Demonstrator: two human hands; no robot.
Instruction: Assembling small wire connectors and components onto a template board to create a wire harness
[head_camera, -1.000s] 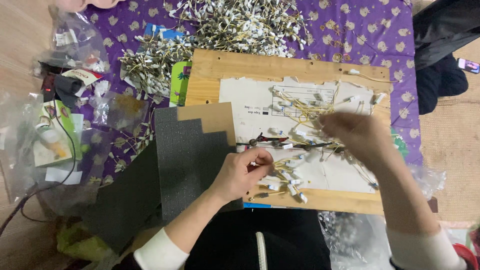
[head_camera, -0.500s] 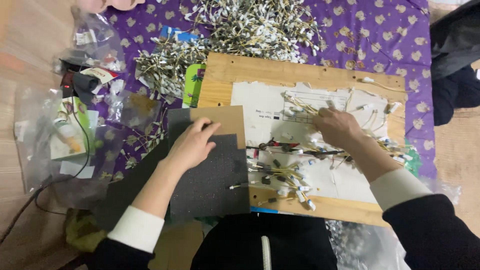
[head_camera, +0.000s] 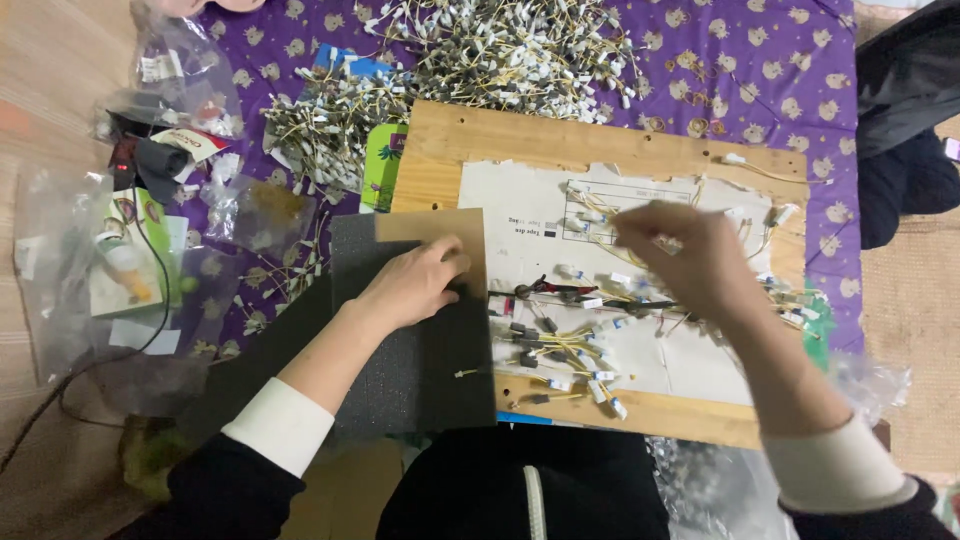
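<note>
Wires: bundle of thin yellow wires with white tags lies on the white paper sheet, its long axis running left to right across the sheet.
Right hand: right hand hangs over the bundle's upper right part, blurred; fingers curl as if pinching a wire, though I cannot tell what they grip.
Left hand: left hand rests flat, fingers spread loosely, on the dark grey foam pad, holding nothing; the bundle lies just to its right.
Nearer hand: the right.
Support: pale wooden board carries the sheet.
Surroundings: purple patterned cloth under a heap of tagged wires; clear plastic bags lie left.
</note>
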